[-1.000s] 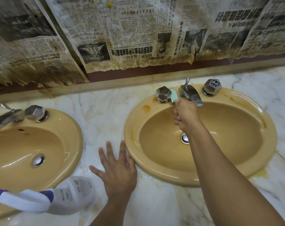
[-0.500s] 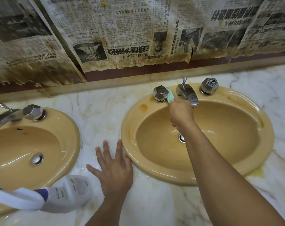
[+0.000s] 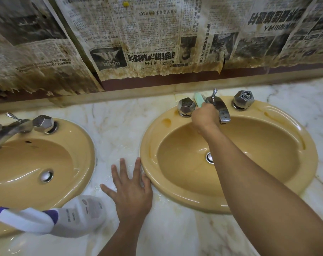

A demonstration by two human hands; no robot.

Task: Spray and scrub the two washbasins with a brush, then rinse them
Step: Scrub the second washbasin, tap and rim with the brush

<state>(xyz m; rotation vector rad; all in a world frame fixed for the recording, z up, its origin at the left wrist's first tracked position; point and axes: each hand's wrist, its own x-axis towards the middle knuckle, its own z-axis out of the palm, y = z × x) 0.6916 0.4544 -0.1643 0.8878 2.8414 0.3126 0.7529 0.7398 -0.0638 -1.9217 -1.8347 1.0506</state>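
The right hand (image 3: 205, 116), tight round the green brush (image 3: 198, 100), has slid up behind the tap (image 3: 221, 109) to scrub there, while the left hand (image 3: 132, 191) lies flat on the bench (image 3: 175, 237).

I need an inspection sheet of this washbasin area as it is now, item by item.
Surface: marble counter, wet between the basins.
Job's things: right washbasin, orange stains on its rim; left washbasin; green brush beside the faucet; spray bottle by the left washbasin.
Clutter: nothing seen.
Hands: right hand grips the brush; left hand flat on the counter.
Cables: nothing seen.
Surroundings: stained newspapers on the wall.
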